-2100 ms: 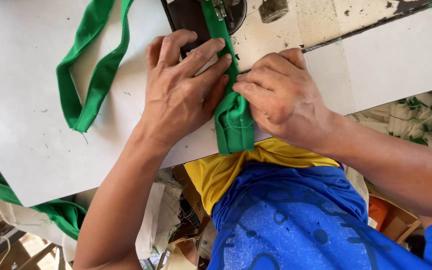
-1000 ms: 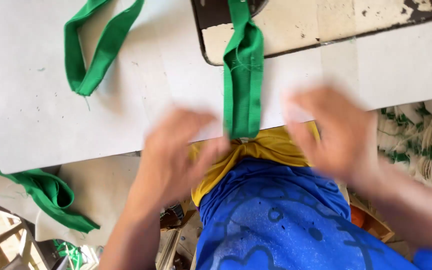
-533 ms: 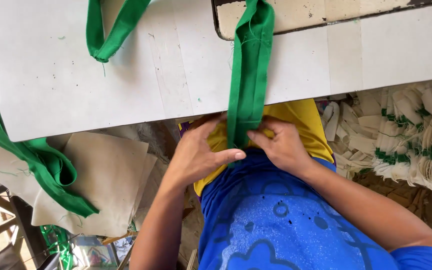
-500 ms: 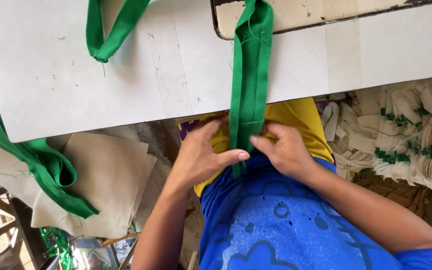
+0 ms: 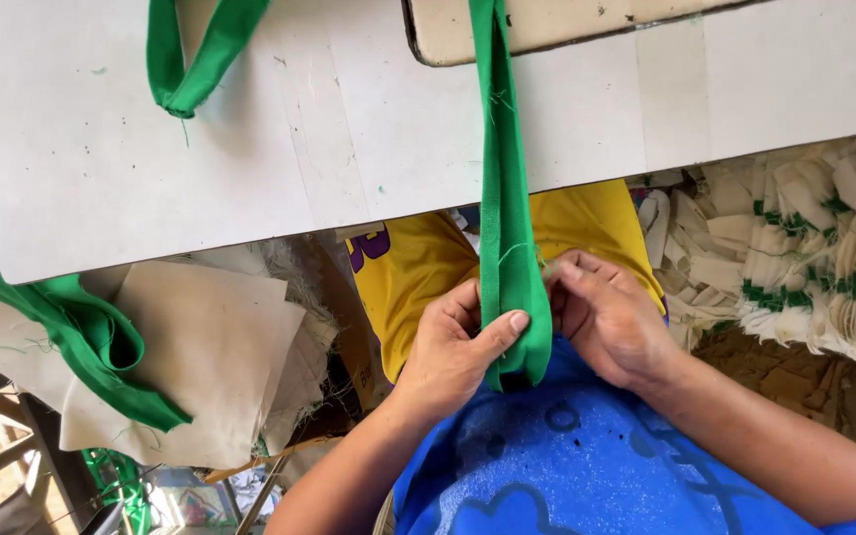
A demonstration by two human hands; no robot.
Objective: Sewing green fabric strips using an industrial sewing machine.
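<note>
The green fabric strap (image 5: 507, 248) hangs off the front edge of the white worktable (image 5: 250, 168) into the person's lap, its folded lower end pinched between the left hand (image 5: 453, 352) and the right hand (image 5: 606, 317). Both hands are closed on it, thumb against fingers. It looks light, soft and limp, so it is probably best held near the fold, where the layers stay together.

This is a small sewing workshop, and the white tabletop (image 5: 200, 178) shows it best: flecked with green thread ends, it carries the beige base of a sewing machine (image 5: 547, 25) at its far edge. A green fabric strap (image 5: 507, 218) hangs over its near edge, more green strapping (image 5: 71, 327) trails off its left end above cut beige cloth pieces (image 5: 190, 357), and to its right lie heaps of finished cream-and-green pieces (image 5: 804, 267).
</note>
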